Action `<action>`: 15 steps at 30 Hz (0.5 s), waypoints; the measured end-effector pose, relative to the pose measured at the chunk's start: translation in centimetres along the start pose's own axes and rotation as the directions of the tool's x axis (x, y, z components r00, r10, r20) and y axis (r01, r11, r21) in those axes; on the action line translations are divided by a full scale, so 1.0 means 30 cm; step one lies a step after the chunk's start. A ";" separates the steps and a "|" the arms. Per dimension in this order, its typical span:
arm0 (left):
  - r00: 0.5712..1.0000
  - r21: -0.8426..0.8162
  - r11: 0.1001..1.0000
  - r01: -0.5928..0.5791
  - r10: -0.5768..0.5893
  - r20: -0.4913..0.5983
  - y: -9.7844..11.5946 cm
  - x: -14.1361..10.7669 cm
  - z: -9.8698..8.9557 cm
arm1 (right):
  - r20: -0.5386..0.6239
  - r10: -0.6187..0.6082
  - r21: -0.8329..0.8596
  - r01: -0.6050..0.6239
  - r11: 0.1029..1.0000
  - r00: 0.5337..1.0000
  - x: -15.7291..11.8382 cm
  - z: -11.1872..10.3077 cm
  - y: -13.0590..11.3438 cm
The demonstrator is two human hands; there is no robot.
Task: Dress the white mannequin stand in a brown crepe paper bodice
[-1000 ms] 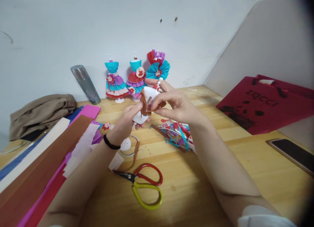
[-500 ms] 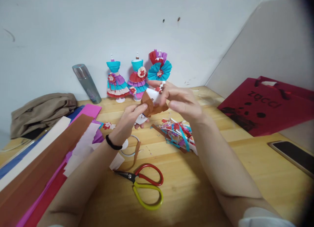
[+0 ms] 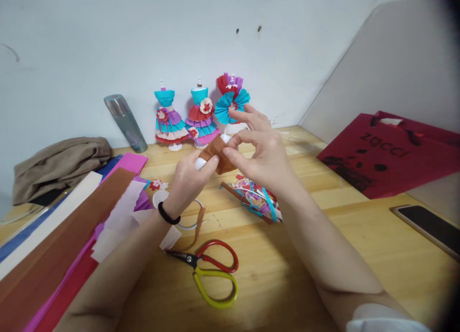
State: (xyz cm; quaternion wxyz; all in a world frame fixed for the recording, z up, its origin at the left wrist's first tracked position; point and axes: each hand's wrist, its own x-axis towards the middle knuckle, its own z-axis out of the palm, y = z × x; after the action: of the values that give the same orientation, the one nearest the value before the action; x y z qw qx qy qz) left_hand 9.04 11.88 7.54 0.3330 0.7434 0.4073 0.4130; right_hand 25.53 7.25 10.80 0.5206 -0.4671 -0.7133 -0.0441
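Note:
My left hand [image 3: 190, 181] is closed around a small white mannequin [image 3: 200, 164], its thumb pressing on a piece of brown crepe paper [image 3: 227, 164] wrapped about it. From the right, the thumb and index finger of my right hand [image 3: 264, 147] pinch the brown paper near the white upper end, while the other fingers are raised. Most of the mannequin is hidden by paper and fingers. Behind my hands, against the wall, stand small mannequins in layered crepe-paper dresses: a left one [image 3: 171, 119], a middle one [image 3: 200, 112] and one with a turquoise fan bow [image 3: 224, 107].
Scissors [image 3: 194, 261] with red and yellow handles lie in front. Paper scraps [image 3: 257, 198] are heaped right of centre; crepe-paper sheets [image 3: 72, 217] spread along the left. A bottle [image 3: 125, 123], brown cloth [image 3: 63, 164], red bag [image 3: 388, 154] and phone [image 3: 429, 226] surround the work area.
The brown paper now lies closer around the white mannequin. My right thumb and index finger have come down and left onto it, and the mannequin has turned in my left hand.

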 end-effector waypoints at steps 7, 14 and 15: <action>0.999 0.071 0.996 -0.052 0.051 0.019 -0.002 -0.008 0.009 | -0.053 0.088 0.073 -0.084 0.994 0.995 0.003 0.014 0.001; 0.998 0.095 0.995 -0.028 0.033 -0.049 0.012 -0.021 0.016 | -0.101 0.182 0.129 -0.168 0.977 0.978 0.003 0.035 -0.010; 0.998 0.104 0.994 -0.034 0.040 -0.058 0.013 -0.023 0.015 | -0.100 0.193 0.144 -0.178 0.973 0.976 0.003 0.037 -0.011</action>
State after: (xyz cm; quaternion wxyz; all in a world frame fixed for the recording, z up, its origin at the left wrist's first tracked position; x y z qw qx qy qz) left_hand 9.35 11.04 7.42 0.2742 0.7543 0.4239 0.4196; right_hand 24.51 7.75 10.52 0.5922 -0.4925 -0.6372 0.0265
